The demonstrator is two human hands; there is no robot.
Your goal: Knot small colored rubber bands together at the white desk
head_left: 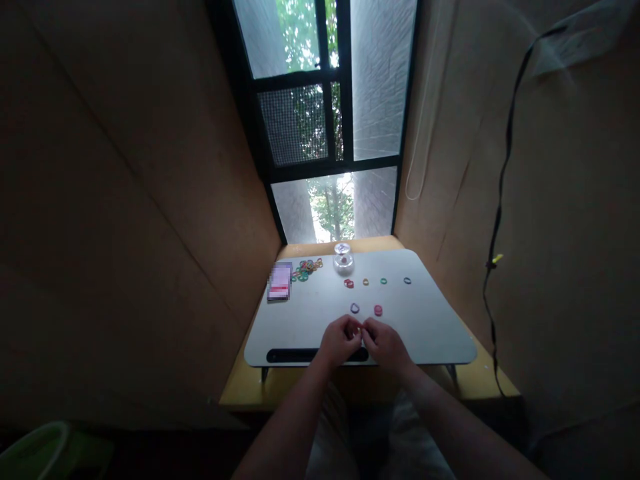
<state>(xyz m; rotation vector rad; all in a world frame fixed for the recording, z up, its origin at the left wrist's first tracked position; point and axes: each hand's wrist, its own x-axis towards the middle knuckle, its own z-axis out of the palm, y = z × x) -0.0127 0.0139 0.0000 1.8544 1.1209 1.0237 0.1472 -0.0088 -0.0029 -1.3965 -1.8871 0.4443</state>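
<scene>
My left hand (340, 341) and my right hand (386, 344) meet over the front of a white lap table (300, 323), fingertips pinched together. Whatever lies between the fingertips is too small to make out. Just beyond them are a purple ring-shaped band (355, 308) and a small group of pink bands (378, 310). Farther back is a row of red bands (349, 283), a yellow band (365, 282), a green band (383, 281) and a dark blue band (407, 281). A mixed pile of coloured bands (307, 269) sits at the back left.
A phone (279, 281) with a blurred screen lies at the left edge. Near the back stands a clear round container (343, 264). A black slot (293, 355) runs along the table's front edge. Behind is a window (335, 200); a black cable (500, 200) hangs on the right wall.
</scene>
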